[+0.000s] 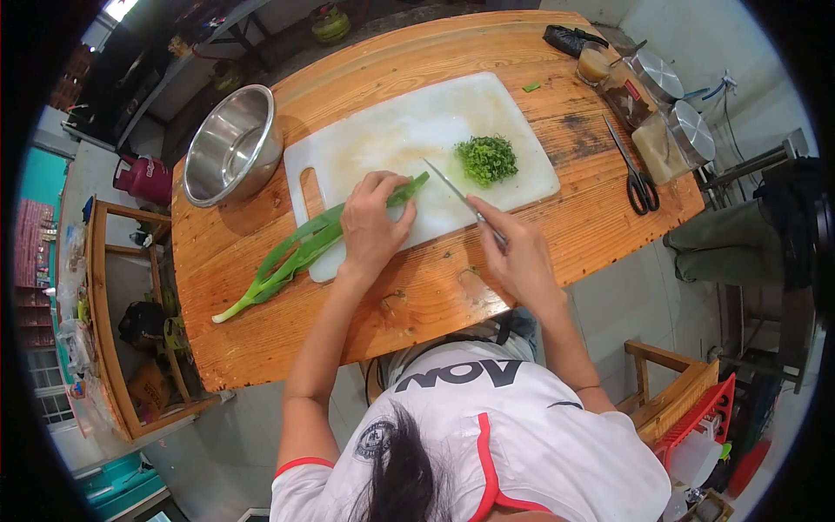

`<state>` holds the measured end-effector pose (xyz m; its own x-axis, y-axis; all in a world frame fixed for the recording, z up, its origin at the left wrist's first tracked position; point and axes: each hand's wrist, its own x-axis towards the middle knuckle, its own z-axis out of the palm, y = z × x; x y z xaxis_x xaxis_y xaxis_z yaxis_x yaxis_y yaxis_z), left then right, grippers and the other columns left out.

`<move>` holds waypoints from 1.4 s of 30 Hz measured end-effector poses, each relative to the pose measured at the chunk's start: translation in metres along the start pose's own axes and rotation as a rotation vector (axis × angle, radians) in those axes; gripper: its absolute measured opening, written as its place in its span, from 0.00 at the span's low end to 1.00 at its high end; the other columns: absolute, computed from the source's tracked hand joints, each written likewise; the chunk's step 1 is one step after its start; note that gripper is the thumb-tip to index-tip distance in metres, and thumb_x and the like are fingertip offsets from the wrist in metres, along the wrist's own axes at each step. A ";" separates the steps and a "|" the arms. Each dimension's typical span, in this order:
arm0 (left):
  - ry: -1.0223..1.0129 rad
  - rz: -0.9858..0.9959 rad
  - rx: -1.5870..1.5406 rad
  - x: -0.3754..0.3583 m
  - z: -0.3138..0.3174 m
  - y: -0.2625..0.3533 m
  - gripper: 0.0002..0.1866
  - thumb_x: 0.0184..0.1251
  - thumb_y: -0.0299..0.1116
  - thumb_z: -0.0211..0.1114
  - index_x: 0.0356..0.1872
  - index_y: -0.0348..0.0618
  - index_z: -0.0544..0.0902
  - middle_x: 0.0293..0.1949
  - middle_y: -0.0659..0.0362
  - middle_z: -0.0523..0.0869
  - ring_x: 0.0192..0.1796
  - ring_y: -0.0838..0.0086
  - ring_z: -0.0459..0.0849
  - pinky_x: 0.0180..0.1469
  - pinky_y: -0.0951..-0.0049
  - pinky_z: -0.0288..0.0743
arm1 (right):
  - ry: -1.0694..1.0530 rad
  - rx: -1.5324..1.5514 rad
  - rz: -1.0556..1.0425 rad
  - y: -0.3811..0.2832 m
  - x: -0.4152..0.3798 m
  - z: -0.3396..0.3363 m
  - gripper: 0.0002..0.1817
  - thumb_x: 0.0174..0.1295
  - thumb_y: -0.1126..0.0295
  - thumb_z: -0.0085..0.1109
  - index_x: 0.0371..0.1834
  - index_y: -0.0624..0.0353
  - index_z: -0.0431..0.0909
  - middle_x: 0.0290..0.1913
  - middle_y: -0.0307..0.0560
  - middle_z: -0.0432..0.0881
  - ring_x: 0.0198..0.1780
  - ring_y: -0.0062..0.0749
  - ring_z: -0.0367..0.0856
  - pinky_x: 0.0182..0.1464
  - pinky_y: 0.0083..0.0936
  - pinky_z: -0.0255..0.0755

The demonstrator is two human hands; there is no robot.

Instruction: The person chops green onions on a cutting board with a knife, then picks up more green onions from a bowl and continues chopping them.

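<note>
My left hand (377, 217) is closed over the upper part of a long green onion (300, 250), pressing it onto the white cutting board (374, 130). The onion's cut green end sticks out past my fingers, and its pale root end lies on the wooden table at the lower left. In my right hand (515, 252) is a knife (448, 181), its handle gripped and its blade pointing up and left, a little apart from the onion's cut end. A pile of finely chopped green onion (487, 161) sits on the board just beyond the blade.
A steel bowl (233, 148) stands left of the board on the wooden table (417, 304). Black-handled scissors (641, 190) lie at the right, near lidded jars (658, 150) and a glass (593, 65). A small green scrap (531, 87) lies behind the board.
</note>
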<state>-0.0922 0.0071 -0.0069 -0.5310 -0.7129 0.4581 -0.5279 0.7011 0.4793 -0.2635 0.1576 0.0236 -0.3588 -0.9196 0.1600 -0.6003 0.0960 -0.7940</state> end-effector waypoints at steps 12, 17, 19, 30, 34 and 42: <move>-0.034 -0.072 -0.016 0.012 0.003 0.000 0.04 0.62 0.28 0.73 0.36 0.43 0.88 0.37 0.57 0.88 0.40 0.63 0.87 0.41 0.64 0.78 | -0.015 0.000 -0.046 0.002 0.014 0.015 0.19 0.69 0.76 0.57 0.62 0.62 0.81 0.30 0.67 0.83 0.31 0.59 0.84 0.36 0.46 0.76; -0.011 -0.014 0.082 0.017 -0.005 0.001 0.08 0.56 0.30 0.78 0.35 0.42 0.88 0.39 0.56 0.84 0.44 0.62 0.84 0.45 0.63 0.77 | 0.061 -0.007 -0.017 0.009 0.022 0.003 0.18 0.69 0.77 0.56 0.61 0.64 0.81 0.30 0.68 0.83 0.31 0.61 0.84 0.37 0.47 0.76; -0.032 0.016 0.093 0.016 -0.003 0.002 0.09 0.54 0.31 0.80 0.34 0.42 0.88 0.40 0.56 0.83 0.46 0.61 0.82 0.47 0.62 0.76 | 0.040 0.007 -0.054 0.006 0.021 0.006 0.18 0.69 0.77 0.55 0.61 0.64 0.82 0.30 0.69 0.83 0.31 0.61 0.84 0.37 0.47 0.76; -0.002 -0.078 0.026 0.011 -0.010 -0.022 0.05 0.61 0.28 0.74 0.36 0.38 0.88 0.48 0.52 0.86 0.51 0.63 0.84 0.52 0.64 0.78 | 0.021 0.038 -0.006 0.008 0.026 0.006 0.17 0.70 0.76 0.55 0.59 0.66 0.82 0.30 0.70 0.82 0.32 0.62 0.84 0.37 0.46 0.76; -0.100 -0.226 -0.118 0.024 -0.007 -0.019 0.05 0.64 0.26 0.72 0.38 0.36 0.88 0.42 0.52 0.91 0.43 0.68 0.89 0.48 0.68 0.81 | 0.005 0.070 -0.078 0.005 0.024 0.016 0.17 0.69 0.77 0.55 0.59 0.68 0.81 0.30 0.70 0.82 0.32 0.62 0.84 0.36 0.47 0.76; -0.112 -0.242 -0.274 0.021 0.002 -0.001 0.04 0.62 0.21 0.72 0.37 0.37 0.89 0.36 0.56 0.92 0.36 0.74 0.89 0.41 0.74 0.82 | 0.057 -0.055 -0.001 0.012 0.024 0.013 0.19 0.69 0.78 0.55 0.63 0.67 0.79 0.28 0.67 0.82 0.30 0.60 0.84 0.35 0.47 0.76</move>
<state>-0.1038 -0.0081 0.0010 -0.4898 -0.8409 0.2301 -0.4583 0.4728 0.7526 -0.2697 0.1317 0.0106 -0.3968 -0.8969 0.1953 -0.6388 0.1171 -0.7604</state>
